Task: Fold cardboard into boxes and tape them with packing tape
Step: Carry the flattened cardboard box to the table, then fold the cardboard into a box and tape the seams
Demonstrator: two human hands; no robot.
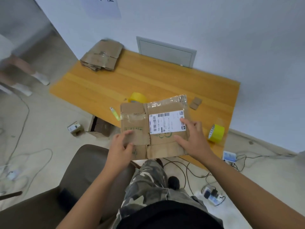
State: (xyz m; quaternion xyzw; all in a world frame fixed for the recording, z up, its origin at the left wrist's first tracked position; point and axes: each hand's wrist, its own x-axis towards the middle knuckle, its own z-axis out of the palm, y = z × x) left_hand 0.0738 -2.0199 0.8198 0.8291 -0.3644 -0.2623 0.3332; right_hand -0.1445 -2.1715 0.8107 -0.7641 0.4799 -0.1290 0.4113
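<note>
I have the flattened cardboard at the near edge of the table, its near flaps hanging past that edge toward my lap. My left hand pinches the cardboard's left near corner, thumb on top and fingers curled round the edge. My right hand lies on the cardboard's right side with fingers spread and nearly straight, pressing, not clasping; its fingertips touch the white shipping label.

What worries me is the cardboard itself. A torn crease runs down the cardboard's middle, below the label, and old clear tape crosses its far half. If I push the sides up too hard, I judge that tear could run further and leave a wall that will not stand square. With only a flat palm on the right, the sheet could also slide off the table edge as I open it.

One yellow tape roll stands just right of the cardboard, another just beyond its far edge; an elbow swing could knock either away.
</note>
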